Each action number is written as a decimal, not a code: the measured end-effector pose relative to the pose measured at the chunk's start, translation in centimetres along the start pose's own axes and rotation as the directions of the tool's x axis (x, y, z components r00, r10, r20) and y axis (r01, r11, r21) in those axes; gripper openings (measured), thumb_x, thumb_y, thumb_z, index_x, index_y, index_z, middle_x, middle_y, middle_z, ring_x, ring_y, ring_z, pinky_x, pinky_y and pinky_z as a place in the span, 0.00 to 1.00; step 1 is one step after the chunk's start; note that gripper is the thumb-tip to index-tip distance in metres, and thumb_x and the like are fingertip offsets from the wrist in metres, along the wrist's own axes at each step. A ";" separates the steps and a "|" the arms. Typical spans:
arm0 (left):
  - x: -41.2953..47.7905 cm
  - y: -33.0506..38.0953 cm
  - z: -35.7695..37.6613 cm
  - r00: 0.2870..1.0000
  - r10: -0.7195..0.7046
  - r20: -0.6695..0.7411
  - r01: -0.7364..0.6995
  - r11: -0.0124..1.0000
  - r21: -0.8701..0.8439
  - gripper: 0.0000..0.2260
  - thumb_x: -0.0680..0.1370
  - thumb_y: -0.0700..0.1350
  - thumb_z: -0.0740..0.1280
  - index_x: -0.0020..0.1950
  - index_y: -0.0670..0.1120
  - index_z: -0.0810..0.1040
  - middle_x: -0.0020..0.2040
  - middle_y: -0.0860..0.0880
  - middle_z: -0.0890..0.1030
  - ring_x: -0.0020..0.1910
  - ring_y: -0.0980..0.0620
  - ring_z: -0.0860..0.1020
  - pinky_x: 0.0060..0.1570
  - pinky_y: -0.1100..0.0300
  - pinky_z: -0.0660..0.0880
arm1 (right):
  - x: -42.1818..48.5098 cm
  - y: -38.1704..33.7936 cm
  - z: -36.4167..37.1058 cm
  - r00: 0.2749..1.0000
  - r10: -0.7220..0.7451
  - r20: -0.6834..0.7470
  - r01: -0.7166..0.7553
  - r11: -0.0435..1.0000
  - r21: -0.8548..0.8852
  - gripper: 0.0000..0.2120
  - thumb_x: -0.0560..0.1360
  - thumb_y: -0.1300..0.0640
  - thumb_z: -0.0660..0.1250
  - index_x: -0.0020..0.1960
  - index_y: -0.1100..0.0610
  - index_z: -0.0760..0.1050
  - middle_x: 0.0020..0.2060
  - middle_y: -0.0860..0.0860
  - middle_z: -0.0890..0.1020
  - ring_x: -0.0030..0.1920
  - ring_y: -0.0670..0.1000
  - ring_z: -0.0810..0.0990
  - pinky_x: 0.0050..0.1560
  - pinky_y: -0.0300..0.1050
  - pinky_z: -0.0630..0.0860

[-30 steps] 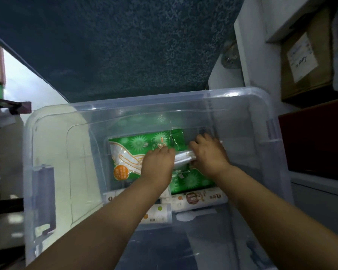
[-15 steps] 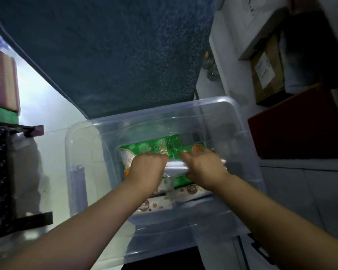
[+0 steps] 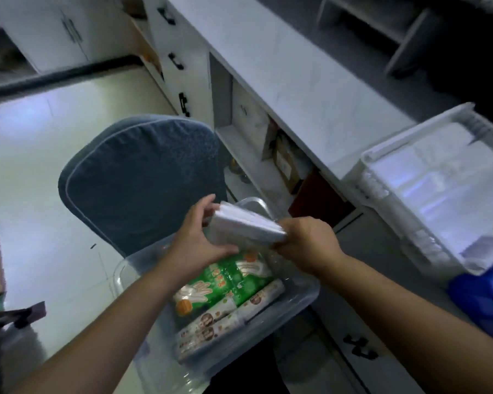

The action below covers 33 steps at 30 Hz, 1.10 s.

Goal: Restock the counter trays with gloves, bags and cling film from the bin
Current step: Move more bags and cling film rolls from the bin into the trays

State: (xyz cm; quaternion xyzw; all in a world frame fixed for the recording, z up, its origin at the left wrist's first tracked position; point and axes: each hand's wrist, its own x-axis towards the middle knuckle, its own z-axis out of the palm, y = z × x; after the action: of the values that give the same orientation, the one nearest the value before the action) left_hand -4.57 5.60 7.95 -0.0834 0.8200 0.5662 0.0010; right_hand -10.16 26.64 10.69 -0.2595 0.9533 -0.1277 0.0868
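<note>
Both hands have come up out of the clear bin (image 3: pixel 302 294), lifting a flat white pack of bags (image 3: pixel 246 227). Left hand (image 3: pixel 202 240) clamps its near-left end, right hand (image 3: pixel 308 243) its right end; the long axis runs between them. Beyond the right hand, up on the desk (image 3: pixel 296 81), sits the white tray (image 3: pixel 379 183), so the right hand is nearer. Below the hands, glove packs (image 3: pixel 228 282) and cling film rolls (image 3: pixel 225 317) remain.
</note>
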 end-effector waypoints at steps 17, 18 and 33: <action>2.4 21.6 21.1 0.548 0.776 0.313 -0.833 0.542 0.112 0.09 0.73 0.37 0.69 0.53 0.41 0.76 0.47 0.43 0.80 0.44 0.52 0.77 0.45 0.63 0.73 | -21.0 17.0 -18.6 0.856 0.433 -0.281 -0.476 0.873 -0.104 0.05 0.66 0.50 0.68 0.40 0.49 0.75 0.36 0.49 0.82 0.40 0.56 0.79 0.32 0.44 0.68; 2.4 22.6 23.2 0.534 0.773 0.342 -0.842 0.524 0.131 0.09 0.74 0.36 0.69 0.54 0.41 0.77 0.48 0.44 0.81 0.43 0.51 0.78 0.44 0.64 0.73 | -22.5 18.5 -19.1 0.849 0.448 -0.282 -0.493 0.863 -0.114 0.06 0.67 0.50 0.68 0.42 0.49 0.76 0.37 0.50 0.83 0.42 0.56 0.80 0.34 0.45 0.69; 0.7 28.6 50.7 0.452 0.242 0.858 -0.886 0.231 0.402 0.13 0.76 0.45 0.63 0.60 0.46 0.77 0.60 0.45 0.76 0.60 0.44 0.73 0.53 0.51 0.72 | -37.2 37.7 -22.8 0.655 0.675 -0.338 -0.743 0.657 -0.126 0.08 0.71 0.48 0.63 0.49 0.45 0.77 0.41 0.49 0.83 0.38 0.53 0.78 0.33 0.42 0.65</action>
State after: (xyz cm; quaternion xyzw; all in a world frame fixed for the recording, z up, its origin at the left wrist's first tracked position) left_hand -13.86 62.43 16.29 0.4604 0.8820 0.0397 0.0923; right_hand -1.62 81.77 25.25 0.1472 0.9886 0.0067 -0.0305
